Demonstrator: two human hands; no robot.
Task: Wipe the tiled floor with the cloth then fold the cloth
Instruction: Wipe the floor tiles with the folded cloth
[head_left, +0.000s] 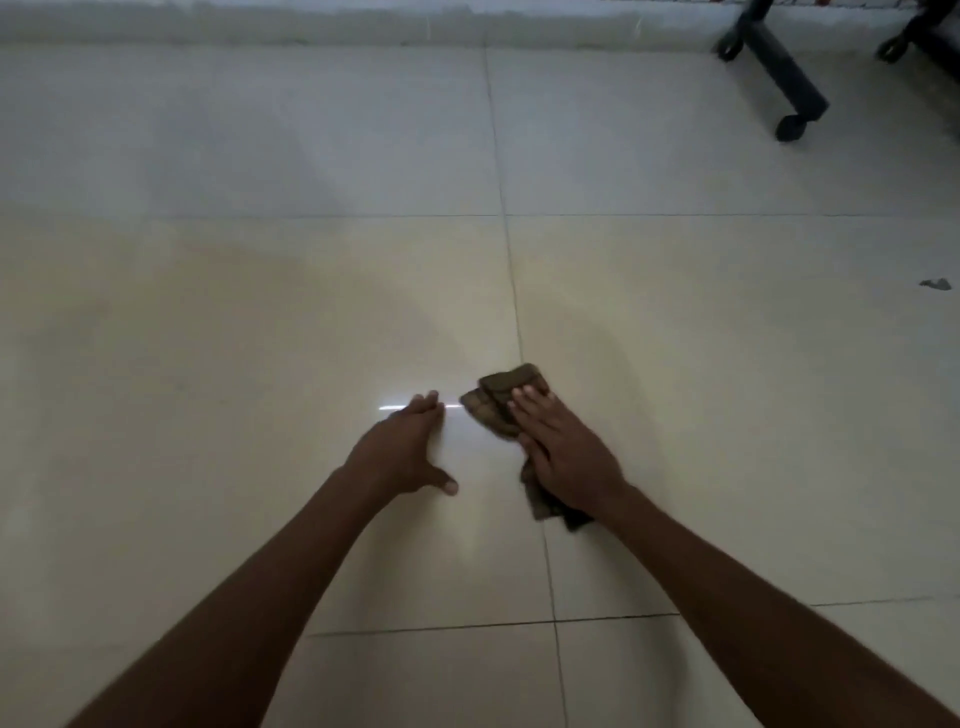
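- Overhead, a dim, slightly blurred head view looks down at a cream tiled floor (260, 338); no containers appear.
- Black wheeled chair legs (779, 67) are cut off at the top right, and a small grey scrap (936, 284) near the right edge is too small to identify.
- Right hand (563, 452) lies flat, fingers extended, pressing a crumpled brown cloth (498, 410) on a grout line, partly covering it.
- Left hand (405, 452) rests open on bare tile just beside the cloth, not touching it.
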